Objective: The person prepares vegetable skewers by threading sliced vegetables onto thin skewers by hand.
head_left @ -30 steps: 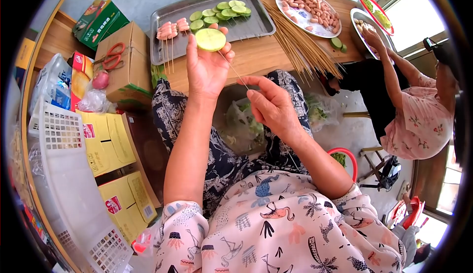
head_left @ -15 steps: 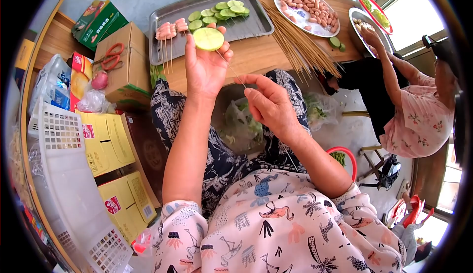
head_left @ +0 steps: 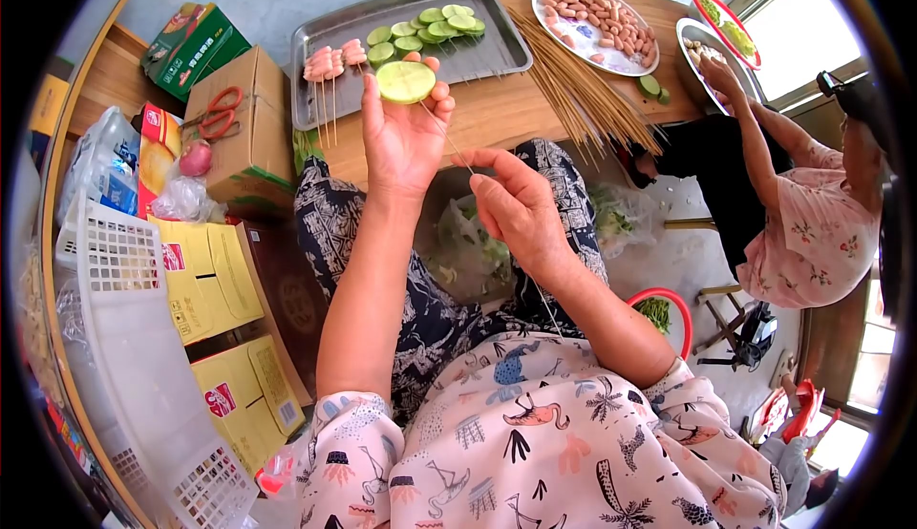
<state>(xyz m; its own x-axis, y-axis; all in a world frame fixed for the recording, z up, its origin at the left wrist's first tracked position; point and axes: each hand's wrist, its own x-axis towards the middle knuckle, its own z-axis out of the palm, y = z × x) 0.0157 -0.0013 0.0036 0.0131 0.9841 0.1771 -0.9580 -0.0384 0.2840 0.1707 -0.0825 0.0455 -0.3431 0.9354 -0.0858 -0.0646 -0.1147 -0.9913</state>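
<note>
My left hand [head_left: 399, 152] is palm up, its fingertips closed round the edge of a pale green round vegetable slice [head_left: 405, 82] with a darker green rim. In my right hand [head_left: 516, 206] a thin bamboo skewer [head_left: 462, 158] is pinched between thumb and fingers. Its upper end meets the slice's lower edge; how deep it goes I cannot tell. Behind the left hand lies a metal tray [head_left: 330, 37]. On it are several green slices [head_left: 441, 29], some with skewers attached, and pink sausage-like pieces [head_left: 334, 61] on skewers.
Loose bamboo skewers [head_left: 578, 85] lie beside the tray. A white plate of small sausages [head_left: 597, 13] stands behind them. At right another person [head_left: 812, 214] reaches into a metal bowl [head_left: 690, 31]. Boxes [head_left: 239, 118], scissors [head_left: 221, 112] and a white basket [head_left: 143, 357] are at left.
Both hands stay in nearly the same place, shifted slightly down in view. The slice has tilted a little. My right hand still grips the skewer.
</note>
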